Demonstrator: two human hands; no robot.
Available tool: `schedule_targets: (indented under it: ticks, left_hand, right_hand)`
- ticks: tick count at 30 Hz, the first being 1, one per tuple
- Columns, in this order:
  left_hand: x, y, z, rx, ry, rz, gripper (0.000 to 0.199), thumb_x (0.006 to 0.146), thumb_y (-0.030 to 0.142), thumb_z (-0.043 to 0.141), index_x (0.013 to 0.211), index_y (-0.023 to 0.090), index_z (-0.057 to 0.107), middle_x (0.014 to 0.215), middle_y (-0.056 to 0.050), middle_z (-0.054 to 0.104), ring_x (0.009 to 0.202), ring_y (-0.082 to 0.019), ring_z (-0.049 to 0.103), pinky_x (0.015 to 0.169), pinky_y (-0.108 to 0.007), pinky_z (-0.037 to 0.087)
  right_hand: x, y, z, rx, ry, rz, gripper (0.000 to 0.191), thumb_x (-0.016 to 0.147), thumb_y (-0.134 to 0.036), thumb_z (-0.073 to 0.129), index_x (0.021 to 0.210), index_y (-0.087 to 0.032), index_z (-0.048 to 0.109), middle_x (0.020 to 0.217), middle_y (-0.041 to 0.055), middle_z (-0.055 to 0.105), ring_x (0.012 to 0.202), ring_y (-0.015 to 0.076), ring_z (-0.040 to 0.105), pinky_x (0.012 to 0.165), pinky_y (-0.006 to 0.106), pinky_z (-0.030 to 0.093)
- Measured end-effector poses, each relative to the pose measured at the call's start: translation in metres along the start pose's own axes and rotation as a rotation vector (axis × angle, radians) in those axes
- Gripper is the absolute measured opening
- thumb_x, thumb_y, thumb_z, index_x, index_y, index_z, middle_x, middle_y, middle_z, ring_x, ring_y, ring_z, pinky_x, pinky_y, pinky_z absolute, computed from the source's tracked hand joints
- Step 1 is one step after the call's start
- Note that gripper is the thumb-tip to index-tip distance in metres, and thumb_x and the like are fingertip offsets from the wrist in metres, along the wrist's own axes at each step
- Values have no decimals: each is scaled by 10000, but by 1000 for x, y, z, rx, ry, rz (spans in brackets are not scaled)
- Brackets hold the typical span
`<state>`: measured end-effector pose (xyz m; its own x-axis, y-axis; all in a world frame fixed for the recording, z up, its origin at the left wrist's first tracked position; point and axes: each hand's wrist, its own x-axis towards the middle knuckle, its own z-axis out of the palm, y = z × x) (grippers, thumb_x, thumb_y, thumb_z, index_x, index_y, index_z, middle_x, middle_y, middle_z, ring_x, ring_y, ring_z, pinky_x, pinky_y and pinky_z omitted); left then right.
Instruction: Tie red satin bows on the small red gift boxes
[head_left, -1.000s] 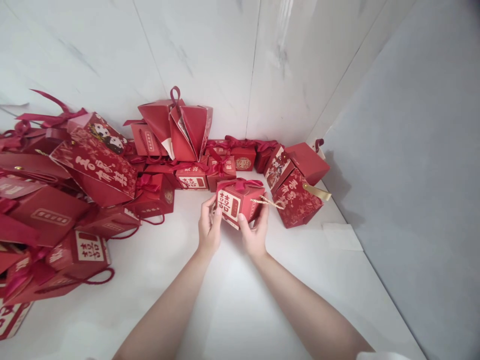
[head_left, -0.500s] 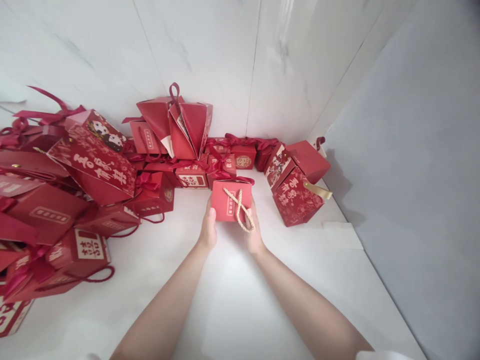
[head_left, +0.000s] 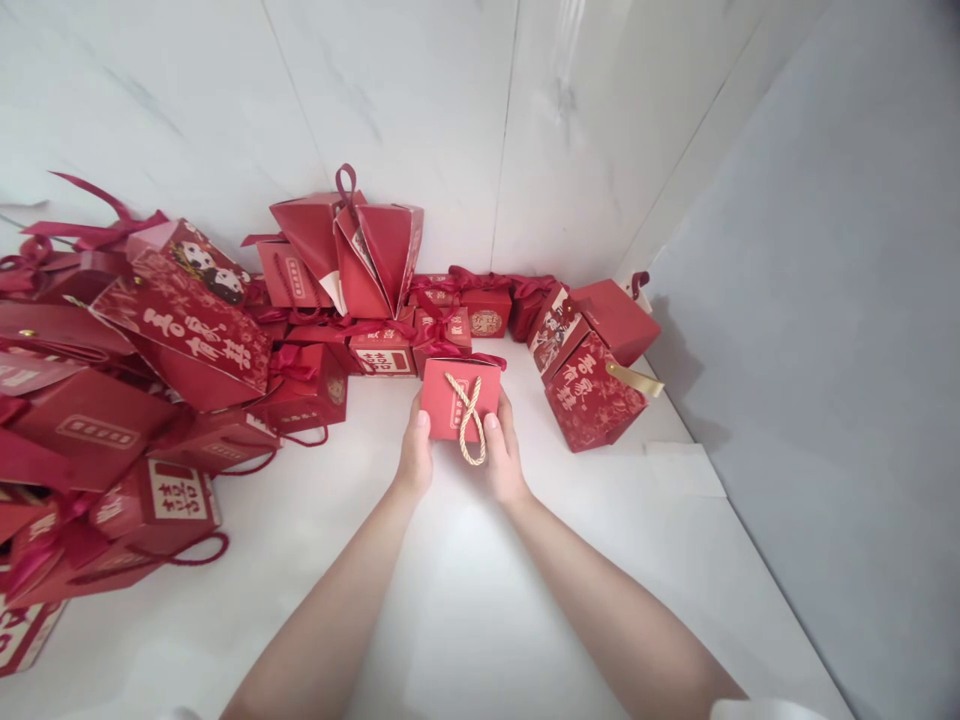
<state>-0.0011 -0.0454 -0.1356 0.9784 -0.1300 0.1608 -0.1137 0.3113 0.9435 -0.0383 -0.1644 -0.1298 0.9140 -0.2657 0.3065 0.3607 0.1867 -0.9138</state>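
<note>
Marble-look wall (head_left: 420,120) out back, grey panel (head_left: 825,350) over at 3 o'clock, white bench (head_left: 465,620) under everything. So, the held box (head_left: 441,405) is right between two bare hands, left hand (head_left: 416,450) and right hand (head_left: 506,455), both clamped on its sides. From the left one it's at about 1 o'clock, from the right about 10, and neither is really nearer since both touch it. Front face looks roughly square and its depth is hidden, so I can't call a long axis; also can't tell if it's off the bench. Headcount: one held box, one gold rope loop (head_left: 471,425) hanging toward 6 o'clock on the face. Taking that box as clock centre: at 2 o'clock, two or maybe three bigger boxes (overlap, sorry), with one lettered box (head_left: 596,400) in front and one gold strap (head_left: 634,380). At 11, two clear small ones up front, a label box (head_left: 384,360) and a bow-tied box (head_left: 442,328), with others tucked behind. Around 9 there's a red heap (head_left: 112,430), way too tangled to count.
</note>
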Motion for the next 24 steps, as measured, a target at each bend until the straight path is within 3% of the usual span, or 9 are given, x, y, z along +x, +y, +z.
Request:
schedule_targets:
  ticks: [6, 24]
  left_hand:
    - [1, -1, -1, 27, -5, 11, 651, 931, 638, 456, 1411, 200, 499, 1458, -116, 531, 1421, -296, 422, 1192, -448, 347]
    - [-1, -1, -1, -2, 46, -28, 631, 889, 644, 520, 1330, 195, 573, 1302, -119, 644, 1362, -297, 490, 1151, -444, 395]
  right_hand:
    - [0, 2, -1, -8, 5, 11, 591, 1006, -496, 459, 1530, -259, 324, 1574, 78, 390, 1435, 247, 395, 1210, 485, 286]
    - [-1, 0, 0, -38, 17, 5, 581, 1001, -507, 448, 1504, -234, 348, 1525, 105, 448, 1389, 252, 457, 1145, 461, 390]
